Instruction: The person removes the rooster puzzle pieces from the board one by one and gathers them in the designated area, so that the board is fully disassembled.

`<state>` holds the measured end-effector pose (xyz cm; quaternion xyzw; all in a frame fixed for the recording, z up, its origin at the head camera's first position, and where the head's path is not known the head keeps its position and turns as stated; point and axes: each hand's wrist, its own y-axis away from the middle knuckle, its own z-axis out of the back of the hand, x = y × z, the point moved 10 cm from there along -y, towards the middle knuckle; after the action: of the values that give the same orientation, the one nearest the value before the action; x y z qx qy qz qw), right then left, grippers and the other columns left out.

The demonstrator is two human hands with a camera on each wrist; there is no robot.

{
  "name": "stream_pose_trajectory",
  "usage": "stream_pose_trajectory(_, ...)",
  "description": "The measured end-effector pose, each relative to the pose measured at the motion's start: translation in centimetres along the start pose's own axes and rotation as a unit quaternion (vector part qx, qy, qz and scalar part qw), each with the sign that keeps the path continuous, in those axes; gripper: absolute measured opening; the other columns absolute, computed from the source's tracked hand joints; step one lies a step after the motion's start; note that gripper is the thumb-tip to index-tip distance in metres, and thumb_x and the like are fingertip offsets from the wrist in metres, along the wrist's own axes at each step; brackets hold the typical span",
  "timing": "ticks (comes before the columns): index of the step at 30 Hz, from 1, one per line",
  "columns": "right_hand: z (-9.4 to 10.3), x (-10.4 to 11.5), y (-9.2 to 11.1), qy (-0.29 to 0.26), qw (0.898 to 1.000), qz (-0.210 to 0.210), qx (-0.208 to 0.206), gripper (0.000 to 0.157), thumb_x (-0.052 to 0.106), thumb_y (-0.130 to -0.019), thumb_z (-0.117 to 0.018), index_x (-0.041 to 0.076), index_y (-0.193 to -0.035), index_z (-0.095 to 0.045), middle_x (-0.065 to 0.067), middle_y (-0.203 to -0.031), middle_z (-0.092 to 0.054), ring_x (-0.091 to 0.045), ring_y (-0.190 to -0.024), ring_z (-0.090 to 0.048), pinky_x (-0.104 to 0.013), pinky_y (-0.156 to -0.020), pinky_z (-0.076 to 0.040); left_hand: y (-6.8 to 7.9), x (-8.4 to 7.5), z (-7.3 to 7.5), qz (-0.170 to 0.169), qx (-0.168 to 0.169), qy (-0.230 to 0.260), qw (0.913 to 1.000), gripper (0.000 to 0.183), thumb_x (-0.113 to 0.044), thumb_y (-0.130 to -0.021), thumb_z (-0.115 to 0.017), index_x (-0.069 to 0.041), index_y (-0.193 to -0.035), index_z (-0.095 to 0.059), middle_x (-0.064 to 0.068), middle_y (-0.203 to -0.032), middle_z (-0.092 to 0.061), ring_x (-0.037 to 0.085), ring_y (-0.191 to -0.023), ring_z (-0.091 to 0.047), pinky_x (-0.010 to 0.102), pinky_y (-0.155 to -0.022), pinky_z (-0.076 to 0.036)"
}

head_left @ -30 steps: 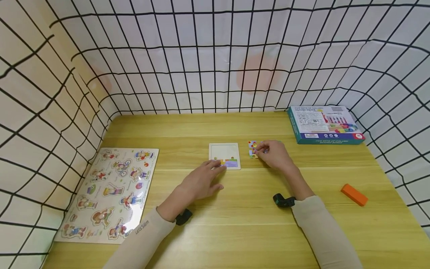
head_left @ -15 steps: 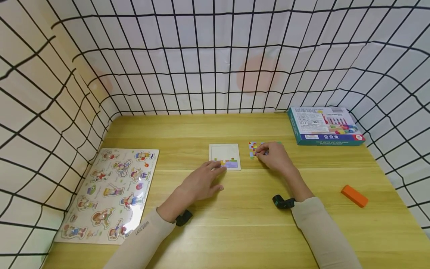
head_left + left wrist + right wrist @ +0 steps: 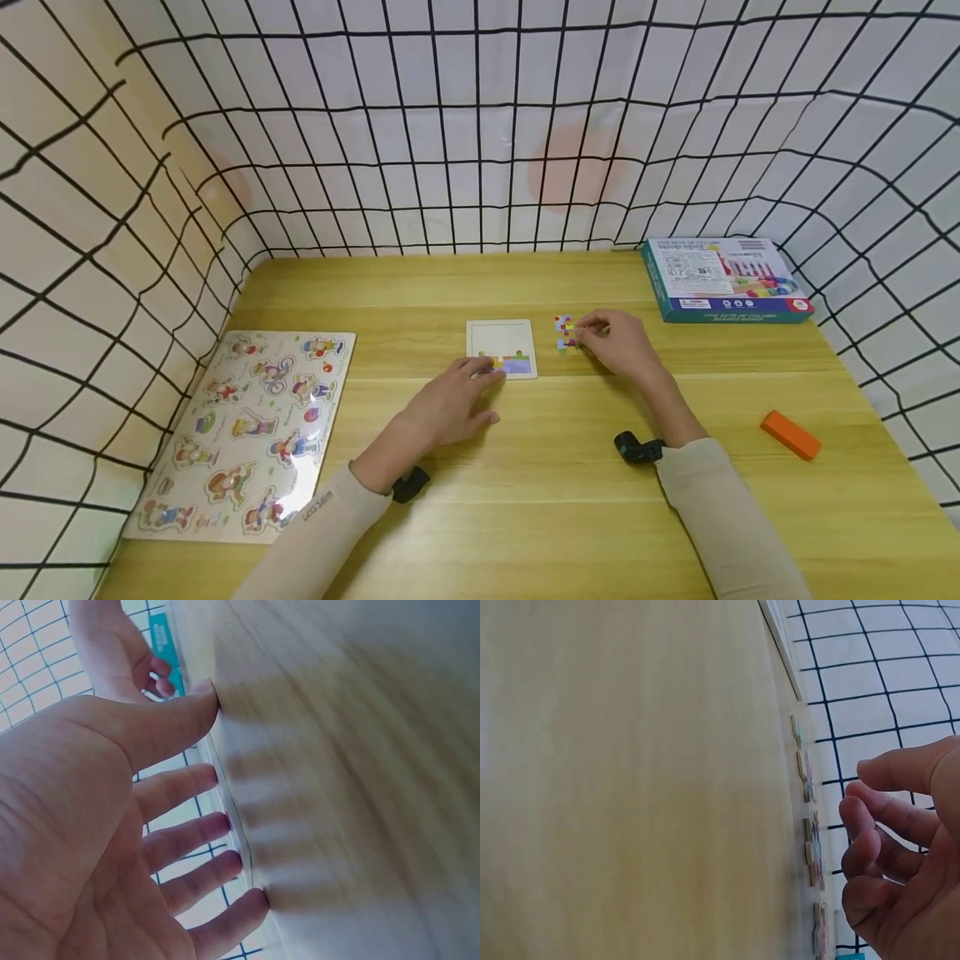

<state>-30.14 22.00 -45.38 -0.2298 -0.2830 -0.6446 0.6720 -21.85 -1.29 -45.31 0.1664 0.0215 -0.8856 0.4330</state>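
A small square puzzle tray (image 3: 498, 337) lies in the middle of the table, with colourful jigsaw pieces (image 3: 517, 365) fitted along its near edge. My left hand (image 3: 448, 404) rests at the tray's near left corner, its fingers spread and fingertips down in the left wrist view. Just right of the tray lie loose jigsaw pieces (image 3: 565, 322), partly hidden by my right hand (image 3: 621, 346). In the right wrist view, that hand's fingers (image 3: 877, 859) bend loosely above the row of pieces (image 3: 812, 851). Nothing shows between its thumb and index finger.
A large board with cartoon figures (image 3: 255, 425) lies at the left. At the back right is a teal-edged box (image 3: 727, 279). An orange block (image 3: 791, 435) lies near the right edge. Black wire mesh (image 3: 495, 125) stands around the table.
My right hand has shifted slightly to the right, uncovering more of the loose jigsaw pieces. The left hand and the tray stay where they were.
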Motion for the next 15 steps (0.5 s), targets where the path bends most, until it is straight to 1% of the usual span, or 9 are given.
stream_pose_trajectory(6,-0.1,1.1,0.1,-0.010,1.000,0.022,0.005,0.023,0.025,-0.101,-0.065,0.008,-0.114,-0.074,-0.012,-0.106,-0.070,-0.027,-0.091,-0.060,-0.035,-0.079,-0.049,0.0,0.1,0.1,0.002,0.005,-0.006,1.0000,0.065,-0.042,-0.099,-0.068,-0.017,-0.156,-0.047,0.011,-0.164,-0.039,0.032,-0.150,-0.038,0.047,-0.122,-0.039)
stream_pose_trajectory(12,-0.5,2.2,0.1,-0.020,0.999,0.043,0.010,0.021,0.022,-0.101,-0.065,0.007,-0.113,-0.074,-0.013,-0.105,-0.073,-0.026,-0.089,-0.064,-0.033,-0.078,-0.051,0.0,0.0,0.1,0.001,-0.001,-0.010,1.0000,0.066,-0.042,-0.099,-0.068,-0.017,-0.156,-0.046,0.011,-0.164,-0.040,0.032,-0.150,-0.039,0.051,-0.119,-0.042)
stream_pose_trajectory(15,-1.0,2.6,0.3,-0.026,0.998,0.053,0.018,0.024,0.021,-0.100,-0.066,0.006,-0.116,-0.073,-0.013,-0.106,-0.073,-0.026,-0.090,-0.066,-0.033,-0.078,-0.052,-0.1,-0.2,0.0,-0.003,-0.003,-0.014,0.9999,0.067,-0.046,-0.099,-0.067,-0.019,-0.157,-0.045,0.010,-0.164,-0.040,0.034,-0.150,-0.039,0.053,-0.120,-0.040)
